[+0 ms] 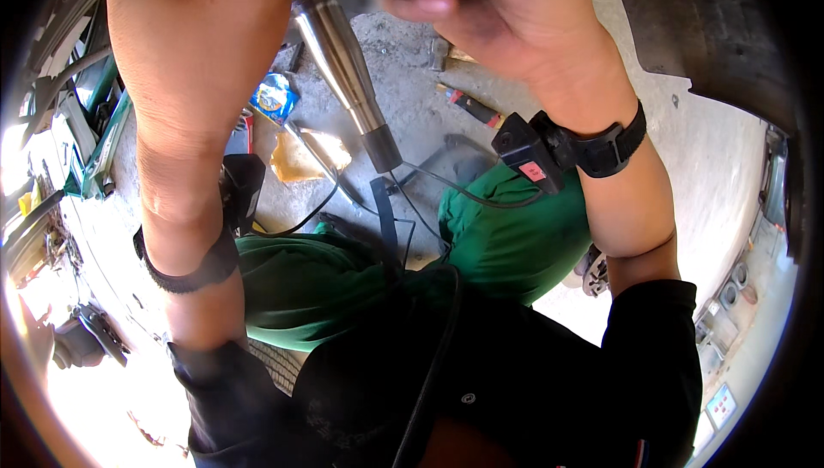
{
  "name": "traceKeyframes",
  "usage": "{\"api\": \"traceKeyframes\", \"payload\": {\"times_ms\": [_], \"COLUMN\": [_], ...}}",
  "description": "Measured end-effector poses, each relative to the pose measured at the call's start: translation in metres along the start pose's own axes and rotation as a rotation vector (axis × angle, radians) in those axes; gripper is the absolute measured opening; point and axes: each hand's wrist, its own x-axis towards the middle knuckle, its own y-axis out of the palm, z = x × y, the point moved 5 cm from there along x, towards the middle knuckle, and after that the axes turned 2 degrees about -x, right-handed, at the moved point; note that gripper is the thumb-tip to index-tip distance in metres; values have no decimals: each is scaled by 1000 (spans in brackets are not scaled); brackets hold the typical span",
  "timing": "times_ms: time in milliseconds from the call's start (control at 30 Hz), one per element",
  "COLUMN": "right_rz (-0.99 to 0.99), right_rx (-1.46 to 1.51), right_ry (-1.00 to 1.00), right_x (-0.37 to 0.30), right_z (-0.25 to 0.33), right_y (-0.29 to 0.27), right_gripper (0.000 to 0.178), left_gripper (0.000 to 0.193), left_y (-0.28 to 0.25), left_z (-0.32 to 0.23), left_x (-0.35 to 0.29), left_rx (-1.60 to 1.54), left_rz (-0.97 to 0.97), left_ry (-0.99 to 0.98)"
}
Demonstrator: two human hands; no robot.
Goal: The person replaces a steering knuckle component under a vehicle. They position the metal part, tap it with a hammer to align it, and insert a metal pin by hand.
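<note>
My left hand (202, 4) reaches up at the upper left, its fingers cut off by the top edge. Just right of it, a silver metal cylinder (342, 69) with a dark lower end slants downward; whether that hand grips its upper end is hidden. My right hand (493, 4) is raised at the top centre, right of the cylinder. Its fingers look bent but are smeared by motion, so whether anything is in them does not show. Both wrists wear black straps with small black devices, and thin cables run from these.
On the grey floor lie a blue packet (275, 97), a tan irregular piece (300, 157) and a red-and-black handle (472, 107). Green and dark scrap (99, 137) is piled at the left. A large dark panel (708, 13) stands at the upper right. My green-clad knees are below.
</note>
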Motion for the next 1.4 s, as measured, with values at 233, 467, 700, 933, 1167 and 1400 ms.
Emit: {"api": "traceKeyframes", "payload": {"times_ms": [233, 467, 700, 933, 1167, 1400], "right_rz": [-176, -45, -23, -60, 52, -27], "right_rx": [-70, -72, -73, -115, 13, -56], "right_ry": [-57, -139, -114, -10, 21, -138], "right_x": [5, 12, 16, 8, 9, 7], "right_z": [-1, -10, -17, -17, -16, -8], "right_y": [4, -11, -15, -16, -9, -8], "right_gripper": [32, 29, 24, 19, 21, 18], "left_gripper": [9, 16, 16, 14, 14, 10], "left_y": [-6, -20, -18, -16, -27, -22], "left_z": [14, 17, 14, 19, 15, 14], "left_x": [-2, 4, 3, 2, 4, 6], "left_rx": [39, 377, 356, 274, 372, 216], "left_rz": [-87, 19, 11, -35, -18, -30], "left_ry": [19, 74, 52, 47, 3, -7]}}
